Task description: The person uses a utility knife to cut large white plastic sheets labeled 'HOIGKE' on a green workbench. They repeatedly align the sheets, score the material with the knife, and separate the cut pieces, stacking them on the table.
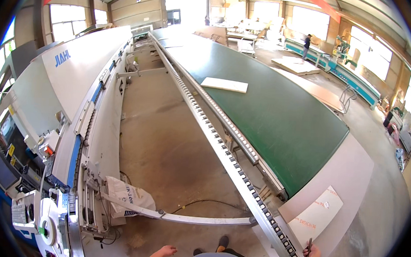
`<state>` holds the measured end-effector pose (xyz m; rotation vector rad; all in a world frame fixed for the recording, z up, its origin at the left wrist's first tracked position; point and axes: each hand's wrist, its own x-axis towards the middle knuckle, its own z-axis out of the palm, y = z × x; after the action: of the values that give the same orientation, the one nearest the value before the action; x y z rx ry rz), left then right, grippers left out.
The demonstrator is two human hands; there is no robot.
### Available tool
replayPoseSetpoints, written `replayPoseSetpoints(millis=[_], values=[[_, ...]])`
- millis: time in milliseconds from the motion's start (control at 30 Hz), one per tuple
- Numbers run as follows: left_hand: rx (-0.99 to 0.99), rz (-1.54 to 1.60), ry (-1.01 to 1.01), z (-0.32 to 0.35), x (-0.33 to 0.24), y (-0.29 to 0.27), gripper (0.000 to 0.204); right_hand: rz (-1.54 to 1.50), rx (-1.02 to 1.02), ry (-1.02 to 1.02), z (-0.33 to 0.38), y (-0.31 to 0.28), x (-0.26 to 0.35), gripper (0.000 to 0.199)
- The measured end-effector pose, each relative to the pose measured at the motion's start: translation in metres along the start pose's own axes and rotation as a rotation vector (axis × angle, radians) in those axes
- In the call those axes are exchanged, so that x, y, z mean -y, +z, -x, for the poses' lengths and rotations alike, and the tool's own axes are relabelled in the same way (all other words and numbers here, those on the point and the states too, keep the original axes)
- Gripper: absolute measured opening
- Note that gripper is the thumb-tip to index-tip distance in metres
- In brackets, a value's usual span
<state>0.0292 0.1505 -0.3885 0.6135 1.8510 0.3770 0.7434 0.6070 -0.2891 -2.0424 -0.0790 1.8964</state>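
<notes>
My right hand (312,253), at the lower right, is closed around a slim dark tool (309,243) that points up; its exact kind is too small to tell. Just beyond the hand is a white panel (314,219) with orange print on its film. It lies on a larger pale grey board (353,173) at the near end of a green belt table (281,128). Near the bottom middle, my left hand (166,251) hangs free over the floor, its fingers loosely apart and nothing visible in them.
A roller rail (214,138) runs diagonally beside the belt, joined by a low metal bar (200,219) to the long white machine (90,51) on the left. A white sack (128,197) sits beneath. Another white panel (224,85) lies on the belt. A person (307,46) stands far right.
</notes>
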Motion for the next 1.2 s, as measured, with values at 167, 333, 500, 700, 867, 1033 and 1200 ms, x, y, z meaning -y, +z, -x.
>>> replayPoseSetpoints(millis=[167,333,500,700,867,1033,1200], values=[[-0.012,-0.224,0.200,-0.002,-0.022,-0.007,0.054,0.210,-0.007,-0.357,0.021,-0.013,0.011,0.044],[-0.009,-0.038,0.157,0.033,-0.162,0.010,0.050,0.228,0.164,-0.434,0.064,0.000,0.012,0.033],[0.188,0.138,0.462,0.052,-0.287,0.052,0.051,0.368,0.323,-0.278,0.063,-0.057,0.011,0.033],[0.431,-0.235,0.751,0.092,-0.513,0.192,0.052,1.045,-0.103,-0.545,0.010,-0.240,0.071,0.020],[0.429,-0.820,1.169,0.090,-0.635,0.326,0.069,0.059,-0.358,-0.778,0.053,-0.274,0.077,0.047],[0.394,-1.332,1.393,-0.003,-0.704,0.468,0.088,-0.338,-0.139,-0.559,0.084,-0.277,-0.024,0.050],[-0.032,-1.440,1.310,-0.080,-0.714,0.564,0.074,-0.523,-0.180,-0.228,0.129,-0.236,-0.166,0.055]])
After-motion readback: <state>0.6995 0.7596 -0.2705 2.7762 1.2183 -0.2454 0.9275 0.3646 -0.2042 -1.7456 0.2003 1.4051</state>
